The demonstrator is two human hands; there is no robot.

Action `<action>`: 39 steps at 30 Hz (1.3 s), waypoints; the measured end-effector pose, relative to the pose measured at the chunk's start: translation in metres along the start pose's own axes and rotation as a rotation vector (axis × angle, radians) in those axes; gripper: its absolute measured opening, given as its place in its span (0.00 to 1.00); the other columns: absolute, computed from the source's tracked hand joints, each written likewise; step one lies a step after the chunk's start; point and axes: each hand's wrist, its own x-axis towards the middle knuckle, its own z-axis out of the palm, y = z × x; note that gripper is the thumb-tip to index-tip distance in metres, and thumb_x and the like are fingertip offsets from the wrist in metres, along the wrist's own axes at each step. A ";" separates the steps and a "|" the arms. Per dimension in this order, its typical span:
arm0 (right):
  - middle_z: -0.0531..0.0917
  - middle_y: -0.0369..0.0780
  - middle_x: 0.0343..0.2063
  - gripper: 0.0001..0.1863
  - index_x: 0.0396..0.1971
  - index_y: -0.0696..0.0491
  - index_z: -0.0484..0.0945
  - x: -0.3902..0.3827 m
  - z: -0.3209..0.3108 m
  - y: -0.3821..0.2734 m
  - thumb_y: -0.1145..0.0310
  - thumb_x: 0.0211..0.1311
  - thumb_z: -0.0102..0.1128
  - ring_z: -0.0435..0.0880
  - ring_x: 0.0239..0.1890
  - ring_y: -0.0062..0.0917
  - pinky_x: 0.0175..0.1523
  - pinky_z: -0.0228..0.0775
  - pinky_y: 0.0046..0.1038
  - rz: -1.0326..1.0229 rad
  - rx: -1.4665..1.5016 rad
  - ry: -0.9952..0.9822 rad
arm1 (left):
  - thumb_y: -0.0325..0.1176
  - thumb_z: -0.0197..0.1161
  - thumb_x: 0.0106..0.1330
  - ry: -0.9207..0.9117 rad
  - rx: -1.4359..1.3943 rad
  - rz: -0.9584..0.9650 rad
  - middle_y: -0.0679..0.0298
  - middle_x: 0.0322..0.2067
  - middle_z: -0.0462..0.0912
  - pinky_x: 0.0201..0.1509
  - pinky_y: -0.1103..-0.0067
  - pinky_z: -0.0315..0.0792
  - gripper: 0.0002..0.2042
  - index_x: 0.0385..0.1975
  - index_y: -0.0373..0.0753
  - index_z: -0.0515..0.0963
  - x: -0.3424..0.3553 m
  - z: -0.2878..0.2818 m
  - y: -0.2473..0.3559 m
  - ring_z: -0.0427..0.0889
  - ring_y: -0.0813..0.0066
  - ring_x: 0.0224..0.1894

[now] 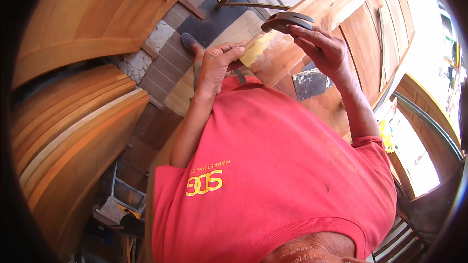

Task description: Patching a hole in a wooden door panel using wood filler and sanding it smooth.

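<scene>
Two hands showed in the head view, both out over a wooden bench [278, 73]. The left hand [214, 68] was drawn narrow, thumb and forefinger pinched at the near end of a thin strip [254, 40], which lay along the edge of a yellow patch [262, 51] on the bench. The right hand [324, 51] had a hammer [287, 21] raised just beyond the patch, its claw toward the right fingers; the handle was hidden, so the grip seemed closed round it, though that angle was poor. A dark plate [312, 84] lay nearer the body, well apart from the strip. Panels [87, 136] leaned in a stack at the left, and a shoe [189, 40] showed past the left wrist.

The chief danger, as I judged it, was to the left thumb and forefinger: a low or glancing blow could have caught them, so near were they to the hammer. A loose pinch might have let the strip skid, a hard hit could have split it, and a miss would likely have dented the bench.
</scene>
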 end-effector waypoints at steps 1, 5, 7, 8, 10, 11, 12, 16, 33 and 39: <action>0.92 0.42 0.45 0.19 0.55 0.51 0.88 0.001 -0.001 -0.001 0.76 0.65 0.74 0.93 0.41 0.32 0.42 0.85 0.29 0.013 0.030 -0.001 | 0.32 0.66 0.73 0.010 0.012 0.021 0.59 0.44 0.90 0.49 0.79 0.83 0.16 0.55 0.29 0.85 -0.001 0.001 0.000 0.89 0.75 0.42; 0.92 0.43 0.44 0.18 0.56 0.51 0.87 0.000 0.001 -0.002 0.75 0.67 0.72 0.93 0.42 0.31 0.43 0.85 0.28 0.053 0.042 0.005 | 0.31 0.66 0.74 0.038 0.007 0.032 0.59 0.45 0.90 0.54 0.80 0.84 0.14 0.54 0.29 0.85 -0.001 0.001 -0.003 0.89 0.76 0.44; 0.92 0.43 0.43 0.17 0.56 0.51 0.87 -0.001 0.003 -0.002 0.74 0.68 0.72 0.93 0.42 0.30 0.43 0.85 0.28 0.110 0.069 0.000 | 0.31 0.66 0.74 0.039 0.020 0.033 0.59 0.44 0.90 0.53 0.80 0.84 0.14 0.54 0.30 0.85 0.001 0.000 -0.005 0.89 0.77 0.43; 0.92 0.43 0.43 0.17 0.56 0.51 0.87 -0.001 0.006 -0.001 0.74 0.68 0.72 0.93 0.42 0.30 0.43 0.85 0.28 0.111 0.070 0.003 | 0.30 0.66 0.74 0.042 0.028 0.034 0.60 0.44 0.90 0.52 0.81 0.84 0.14 0.54 0.30 0.85 0.002 -0.001 -0.005 0.89 0.77 0.42; 0.92 0.43 0.44 0.17 0.56 0.52 0.87 -0.002 0.011 0.003 0.72 0.69 0.71 0.93 0.42 0.29 0.44 0.84 0.29 0.168 0.153 0.009 | 0.31 0.66 0.74 0.041 0.052 0.029 0.60 0.43 0.90 0.49 0.82 0.84 0.14 0.54 0.30 0.86 0.004 -0.002 -0.005 0.89 0.77 0.41; 0.92 0.43 0.44 0.17 0.56 0.52 0.87 -0.003 0.012 0.002 0.72 0.69 0.71 0.93 0.42 0.29 0.44 0.84 0.29 0.170 0.154 0.013 | 0.32 0.66 0.74 0.042 0.072 0.026 0.61 0.42 0.90 0.46 0.84 0.84 0.15 0.54 0.31 0.86 0.005 -0.002 -0.005 0.89 0.78 0.40; 0.93 0.42 0.44 0.16 0.56 0.51 0.87 -0.003 0.012 0.001 0.71 0.70 0.71 0.93 0.42 0.27 0.44 0.84 0.29 0.275 0.189 -0.005 | 0.32 0.66 0.74 0.043 0.074 0.026 0.61 0.42 0.90 0.46 0.84 0.84 0.15 0.54 0.31 0.86 0.005 -0.003 -0.005 0.89 0.78 0.40; 0.93 0.40 0.46 0.16 0.57 0.51 0.87 -0.004 0.010 0.000 0.70 0.71 0.70 0.92 0.44 0.23 0.46 0.84 0.27 0.464 0.242 -0.047 | 0.37 0.66 0.75 -0.015 0.086 -0.032 0.63 0.39 0.90 0.34 0.85 0.79 0.16 0.55 0.33 0.86 0.007 -0.010 0.002 0.88 0.80 0.37; 0.92 0.39 0.47 0.17 0.59 0.50 0.86 -0.003 0.006 0.006 0.70 0.72 0.69 0.91 0.45 0.21 0.48 0.83 0.26 0.403 0.269 -0.052 | 0.37 0.70 0.73 -0.084 0.061 -0.074 0.66 0.38 0.90 0.34 0.85 0.78 0.15 0.53 0.36 0.88 0.016 -0.020 -0.001 0.86 0.81 0.38; 0.90 0.34 0.35 0.19 0.62 0.47 0.85 0.027 -0.006 -0.006 0.66 0.74 0.67 0.79 0.28 0.14 0.37 0.75 0.23 0.560 0.267 -0.080 | 0.36 0.70 0.72 -0.069 0.035 -0.074 0.63 0.44 0.91 0.58 0.74 0.81 0.15 0.51 0.32 0.87 0.015 -0.017 -0.003 0.88 0.77 0.46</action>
